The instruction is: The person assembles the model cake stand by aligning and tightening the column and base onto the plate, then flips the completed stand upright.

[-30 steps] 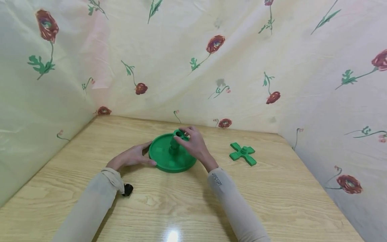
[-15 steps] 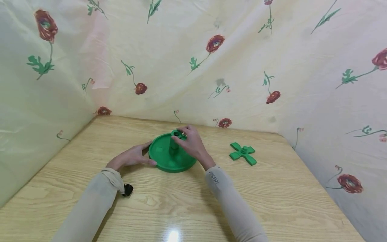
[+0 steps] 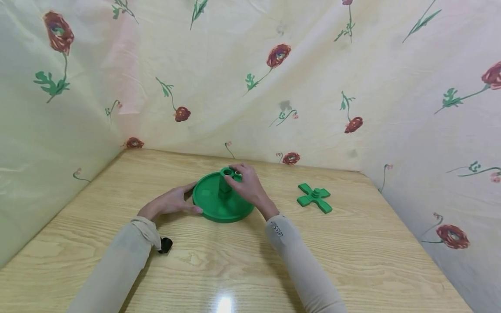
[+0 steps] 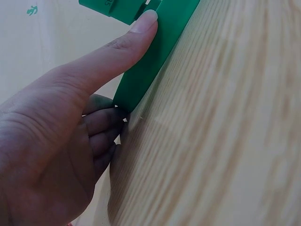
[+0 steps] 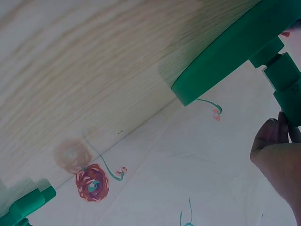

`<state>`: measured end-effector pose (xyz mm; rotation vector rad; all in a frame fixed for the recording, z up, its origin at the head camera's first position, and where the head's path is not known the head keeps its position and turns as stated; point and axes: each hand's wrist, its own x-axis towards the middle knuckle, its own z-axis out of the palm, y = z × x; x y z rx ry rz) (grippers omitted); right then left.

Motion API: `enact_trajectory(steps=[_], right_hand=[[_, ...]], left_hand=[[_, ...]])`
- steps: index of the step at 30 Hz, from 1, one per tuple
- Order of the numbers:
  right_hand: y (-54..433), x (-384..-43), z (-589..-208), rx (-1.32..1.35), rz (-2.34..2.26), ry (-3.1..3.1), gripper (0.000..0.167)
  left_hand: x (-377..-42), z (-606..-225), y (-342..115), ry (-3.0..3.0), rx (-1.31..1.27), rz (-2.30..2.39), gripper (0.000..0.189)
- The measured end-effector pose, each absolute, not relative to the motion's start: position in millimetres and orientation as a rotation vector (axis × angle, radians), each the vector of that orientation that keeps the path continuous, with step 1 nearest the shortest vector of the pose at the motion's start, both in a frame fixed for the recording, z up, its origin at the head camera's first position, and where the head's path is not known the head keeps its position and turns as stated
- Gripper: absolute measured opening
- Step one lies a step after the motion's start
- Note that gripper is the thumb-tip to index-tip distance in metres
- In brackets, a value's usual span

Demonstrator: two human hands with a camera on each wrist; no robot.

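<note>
A round green dish (image 3: 205, 201) with a raised rim lies on the wooden table. My left hand (image 3: 169, 203) grips its left edge, thumb on the near rim and fingers round the outer side; the left wrist view shows the thumb (image 4: 136, 35) across the green rim wall (image 4: 150, 66). Over the dish's middle stands a hollow green tube (image 3: 225, 184), its round opening facing up. Near the top, my right hand (image 3: 250, 186) pinches this tube between thumb and fingers. In the right wrist view a narrow neck shows between the tube (image 5: 284, 77) and the block at the dish's centre (image 5: 267, 52).
A green cross-shaped piece (image 3: 322, 205) with a central knob lies on the table (image 3: 364, 243) to the right. Flower-printed cloth (image 3: 250, 126) closes off the back and both sides. Beside the left cuff shows a small black object (image 3: 165, 245).
The tube's top, with my right hand on it, has shifted slightly left, and the tube stands more upright over the dish's centre. My left hand and the dish keep their place.
</note>
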<state>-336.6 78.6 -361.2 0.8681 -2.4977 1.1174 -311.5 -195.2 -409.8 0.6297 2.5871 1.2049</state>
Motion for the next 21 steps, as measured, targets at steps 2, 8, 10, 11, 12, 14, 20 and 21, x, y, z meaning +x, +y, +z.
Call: enact_trajectory(steps=[2, 8, 10, 11, 12, 14, 20, 21], right_hand=[[78.4, -336.2, -361.1, 0.853, 1.128, -2.506, 0.040], [76.8, -335.9, -362.1, 0.797, 1.135, -2.529, 0.039], [76.1, -335.9, -363.0, 0.769, 1.107, -2.539, 0.041], [75.9, -336.0, -363.3, 0.756, 1.090, -2.541, 0.042], [75.7, -336.1, -363.6, 0.744, 1.075, -2.545, 0.043], [75.7, -336.2, -364.1, 0.724, 1.046, -2.554, 0.046], [76.9, -336.7, -364.1, 0.773, 1.061, -2.545, 0.048], [77.0, -336.9, -364.2, 0.784, 1.067, -2.544, 0.048]], left_hand=[[-311.0, -409.5, -195.3, 2.593, 0.626, 1.199, 0.111], [-309.7, -408.7, -196.0, 2.594, 0.623, 1.197, 0.112], [-309.9, -408.8, -196.0, 2.592, 0.628, 1.199, 0.112], [-309.9, -408.7, -196.1, 2.591, 0.629, 1.201, 0.112], [-310.1, -409.0, -196.1, 2.591, 0.632, 1.199, 0.112], [-310.1, -409.2, -196.1, 2.589, 0.631, 1.198, 0.113], [-308.9, -407.7, -195.8, 2.591, 0.618, 1.194, 0.112], [-309.0, -407.6, -195.7, 2.592, 0.618, 1.195, 0.112]])
